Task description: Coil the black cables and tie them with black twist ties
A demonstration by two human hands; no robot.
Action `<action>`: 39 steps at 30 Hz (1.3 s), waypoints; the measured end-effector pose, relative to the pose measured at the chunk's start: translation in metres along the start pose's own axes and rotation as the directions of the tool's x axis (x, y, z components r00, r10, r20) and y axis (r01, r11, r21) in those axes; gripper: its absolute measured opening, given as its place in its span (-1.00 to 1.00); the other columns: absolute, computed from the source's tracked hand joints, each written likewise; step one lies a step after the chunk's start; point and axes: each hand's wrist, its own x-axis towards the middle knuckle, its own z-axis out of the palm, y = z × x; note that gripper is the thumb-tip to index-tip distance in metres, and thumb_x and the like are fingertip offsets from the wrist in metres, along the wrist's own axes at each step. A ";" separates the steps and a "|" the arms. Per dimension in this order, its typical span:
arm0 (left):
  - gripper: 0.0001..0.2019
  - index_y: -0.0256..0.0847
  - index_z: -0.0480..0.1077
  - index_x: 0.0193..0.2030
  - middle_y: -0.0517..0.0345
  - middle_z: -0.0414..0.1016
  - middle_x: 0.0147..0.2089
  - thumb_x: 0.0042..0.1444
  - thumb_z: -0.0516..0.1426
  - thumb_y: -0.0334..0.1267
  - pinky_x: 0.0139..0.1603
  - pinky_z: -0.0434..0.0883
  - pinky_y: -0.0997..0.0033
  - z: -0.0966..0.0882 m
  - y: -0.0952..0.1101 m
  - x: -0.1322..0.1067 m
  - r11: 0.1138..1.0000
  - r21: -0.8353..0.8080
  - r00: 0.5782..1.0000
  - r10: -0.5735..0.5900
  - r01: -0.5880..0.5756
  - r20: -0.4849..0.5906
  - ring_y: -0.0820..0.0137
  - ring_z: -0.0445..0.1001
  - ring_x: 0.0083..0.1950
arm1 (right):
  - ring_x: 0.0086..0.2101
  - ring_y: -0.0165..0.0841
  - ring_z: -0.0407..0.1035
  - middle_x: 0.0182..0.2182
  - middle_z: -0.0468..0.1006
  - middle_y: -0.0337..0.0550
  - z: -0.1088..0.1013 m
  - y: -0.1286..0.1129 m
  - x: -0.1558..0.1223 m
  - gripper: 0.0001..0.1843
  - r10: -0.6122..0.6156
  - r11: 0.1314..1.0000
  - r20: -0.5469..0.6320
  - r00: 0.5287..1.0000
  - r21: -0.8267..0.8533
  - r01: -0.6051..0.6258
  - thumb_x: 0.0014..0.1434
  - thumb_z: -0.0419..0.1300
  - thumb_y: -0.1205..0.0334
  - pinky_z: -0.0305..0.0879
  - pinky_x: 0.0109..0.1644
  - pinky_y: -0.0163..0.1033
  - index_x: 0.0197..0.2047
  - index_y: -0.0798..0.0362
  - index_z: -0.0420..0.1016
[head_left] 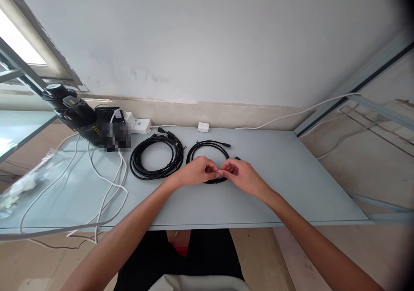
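A small coil of thin black cable (207, 146) lies on the grey table (284, 183), near its middle. My left hand (196, 170) and my right hand (239, 172) meet over the near edge of this coil. Both hands have their fingers pinched together on the cable there, and something thin and pale shows between the fingertips. A larger black cable coil (157, 157) lies just left of my left hand, untouched.
A white power strip (140, 125) and a small white box (203, 127) sit along the wall. A black device (77, 114) stands at the back left with loose white cables (110, 187) trailing over the table. A clear plastic bag (22, 183) lies at the far left edge.
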 end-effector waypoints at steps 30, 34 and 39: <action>-0.89 -0.17 0.59 -0.14 0.20 0.59 -0.30 0.25 0.26 -0.22 -0.28 0.35 0.42 0.008 0.000 0.004 0.998 -0.019 0.995 -0.060 0.058 -0.079 0.41 0.48 -0.30 | -0.21 -0.27 0.39 -0.19 0.55 -0.13 0.020 0.029 -0.015 -0.84 -0.268 0.962 -0.100 0.958 0.021 0.271 0.48 0.25 0.16 0.34 -0.08 -0.11 -0.19 -0.05 0.58; -0.91 -0.18 0.59 -0.24 0.21 0.57 -0.32 0.26 0.27 -0.24 -0.32 0.29 0.41 0.010 0.002 0.004 0.996 0.019 0.993 -0.085 0.086 -0.077 0.43 0.42 -0.34 | -0.17 -0.24 0.42 -0.15 0.54 -0.11 0.021 0.034 -0.016 -0.84 -0.334 0.943 -0.079 0.939 -0.022 0.333 0.53 0.20 0.19 0.40 -0.01 -0.08 -0.13 -0.06 0.56; -0.89 -0.17 0.57 -0.23 0.24 0.51 -0.38 0.29 0.27 -0.21 -0.35 0.28 0.40 0.009 0.003 0.002 0.995 -0.003 0.993 -0.101 0.101 -0.066 0.44 0.37 -0.38 | -0.04 -0.17 0.43 -0.05 0.58 -0.04 0.011 0.028 -0.011 -0.83 -0.427 0.886 0.032 0.904 -0.182 0.426 0.58 0.13 0.22 0.41 0.17 0.01 -0.09 -0.05 0.53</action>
